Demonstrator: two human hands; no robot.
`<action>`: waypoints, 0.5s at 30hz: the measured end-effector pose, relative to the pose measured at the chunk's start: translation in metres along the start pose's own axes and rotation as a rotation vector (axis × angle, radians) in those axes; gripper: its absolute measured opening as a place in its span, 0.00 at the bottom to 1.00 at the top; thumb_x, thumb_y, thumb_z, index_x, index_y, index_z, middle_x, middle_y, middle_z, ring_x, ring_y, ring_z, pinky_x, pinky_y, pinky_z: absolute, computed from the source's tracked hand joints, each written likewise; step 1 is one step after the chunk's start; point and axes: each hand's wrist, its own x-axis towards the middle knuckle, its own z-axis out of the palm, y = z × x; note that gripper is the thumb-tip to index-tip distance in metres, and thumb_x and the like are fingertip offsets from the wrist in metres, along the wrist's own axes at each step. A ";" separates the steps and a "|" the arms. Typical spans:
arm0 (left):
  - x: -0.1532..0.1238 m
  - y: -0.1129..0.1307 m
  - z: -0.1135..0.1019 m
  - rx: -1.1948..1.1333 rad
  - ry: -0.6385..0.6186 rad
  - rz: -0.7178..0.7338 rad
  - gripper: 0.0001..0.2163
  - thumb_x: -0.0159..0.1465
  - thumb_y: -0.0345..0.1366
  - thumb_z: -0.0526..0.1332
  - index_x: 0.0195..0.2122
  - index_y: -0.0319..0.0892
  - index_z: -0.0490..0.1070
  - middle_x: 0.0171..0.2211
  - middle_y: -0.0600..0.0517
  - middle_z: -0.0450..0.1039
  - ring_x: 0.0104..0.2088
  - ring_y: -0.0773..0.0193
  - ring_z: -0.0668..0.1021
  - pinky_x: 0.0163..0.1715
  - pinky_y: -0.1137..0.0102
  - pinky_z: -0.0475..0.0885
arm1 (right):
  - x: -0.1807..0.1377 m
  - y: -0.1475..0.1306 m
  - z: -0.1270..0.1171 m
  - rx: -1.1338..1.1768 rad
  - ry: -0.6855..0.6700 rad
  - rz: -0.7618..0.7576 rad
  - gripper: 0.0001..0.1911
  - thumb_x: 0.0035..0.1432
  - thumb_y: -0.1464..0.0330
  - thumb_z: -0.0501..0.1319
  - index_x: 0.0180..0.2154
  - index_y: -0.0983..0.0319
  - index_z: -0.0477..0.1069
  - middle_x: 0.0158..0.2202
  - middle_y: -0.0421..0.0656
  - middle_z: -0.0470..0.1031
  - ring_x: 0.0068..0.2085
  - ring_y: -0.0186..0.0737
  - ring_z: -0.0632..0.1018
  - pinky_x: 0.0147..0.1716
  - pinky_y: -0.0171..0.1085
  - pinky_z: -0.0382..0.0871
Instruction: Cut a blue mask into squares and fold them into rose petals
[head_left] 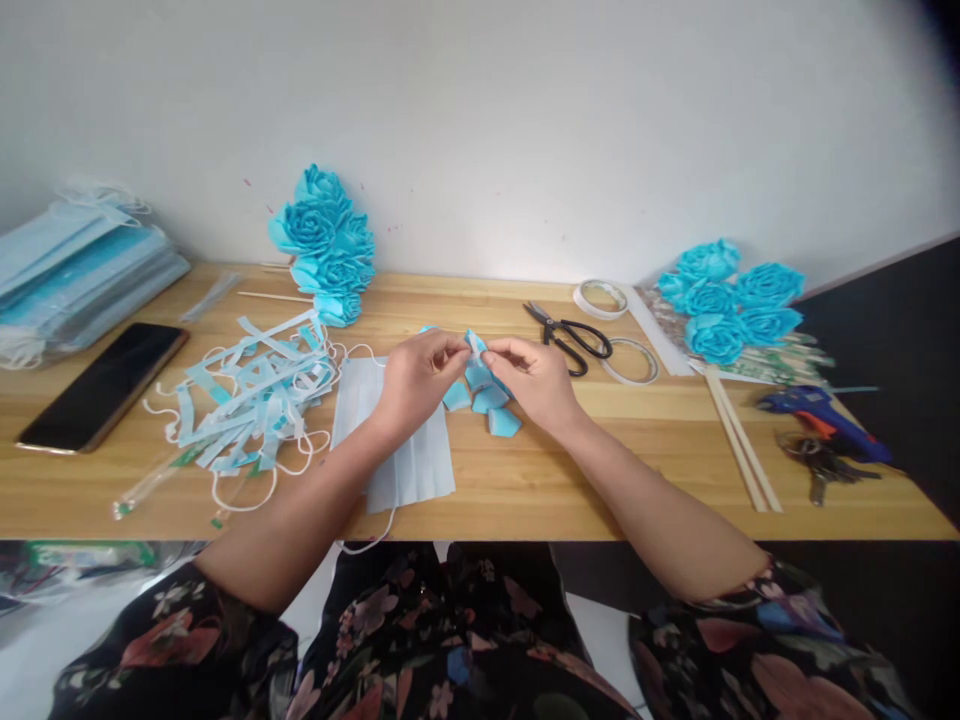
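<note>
Over the middle of the wooden table (525, 480), my left hand (417, 378) and my right hand (531, 378) meet, both pinching one small blue mask piece (475, 345) between their fingertips. Under the hands lie several cut blue pieces (486, 402). A flat surgical mask (409, 455) rests below my left wrist. Black scissors (571, 338) lie just right of my right hand.
Cut mask strips and ear loops (247, 395), a phone (105, 385) and a stack of masks (75, 270) fill the left. Blue mask flowers (326, 245) lean on the wall; another flower bunch (726, 300), tape rolls (601, 297), sticks (739, 440), glue gun (821, 415) and keys (821, 465) are at right.
</note>
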 end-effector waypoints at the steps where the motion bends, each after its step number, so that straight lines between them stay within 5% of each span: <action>1: 0.000 0.001 0.000 0.018 0.002 0.004 0.07 0.62 0.35 0.60 0.30 0.42 0.76 0.28 0.52 0.75 0.28 0.66 0.72 0.31 0.70 0.63 | 0.000 0.000 0.000 -0.003 0.004 0.000 0.08 0.57 0.65 0.62 0.35 0.60 0.79 0.32 0.40 0.81 0.33 0.38 0.79 0.34 0.36 0.73; 15: 0.000 0.006 -0.001 0.057 -0.002 0.052 0.05 0.61 0.35 0.63 0.28 0.44 0.77 0.24 0.53 0.73 0.27 0.64 0.70 0.32 0.68 0.61 | -0.001 -0.004 0.002 -0.131 0.016 -0.091 0.05 0.57 0.68 0.62 0.34 0.59 0.77 0.32 0.40 0.81 0.33 0.37 0.80 0.37 0.37 0.74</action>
